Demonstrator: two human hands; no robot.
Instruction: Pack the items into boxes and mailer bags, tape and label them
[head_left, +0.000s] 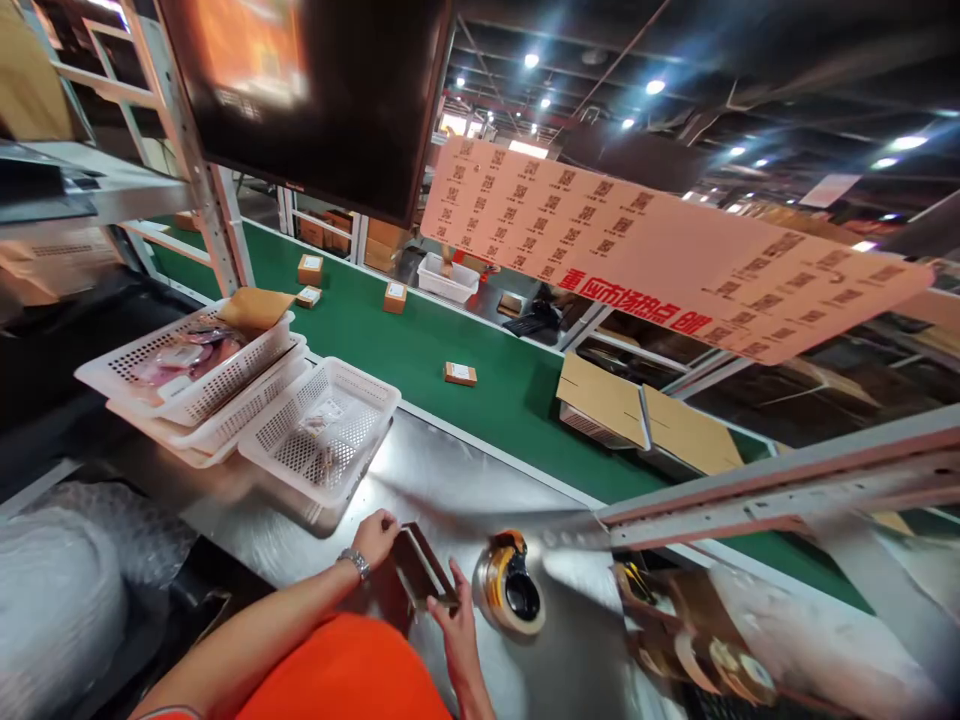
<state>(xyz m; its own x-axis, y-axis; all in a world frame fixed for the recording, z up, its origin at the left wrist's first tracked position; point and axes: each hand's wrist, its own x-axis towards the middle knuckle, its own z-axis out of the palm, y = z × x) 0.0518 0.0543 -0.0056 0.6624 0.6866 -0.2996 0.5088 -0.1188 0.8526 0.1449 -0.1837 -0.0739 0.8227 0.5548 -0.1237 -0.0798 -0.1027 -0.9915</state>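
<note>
A small cardboard box (424, 565) with its inside showing lies between my hands above the metal table. My left hand (375, 538), with a watch on the wrist, has its fingers closed at the box's left end. My right hand (459, 625) grips the opposite end, thumb and forefinger on either side of the corner. Just right of that hand stands a tape dispenser (517, 590) loaded with a tape roll. Up and left of my left hand, a white perforated basket (375, 385) contains a few small packets.
Stacked white baskets (202, 395) hold bagged goods and a brown envelope (256, 308). Beyond the table runs a green conveyor belt (360, 345) carrying small boxes, including one box (460, 374). A metal post (780, 480) crosses at right. Bubble wrap (67, 580) sits at left.
</note>
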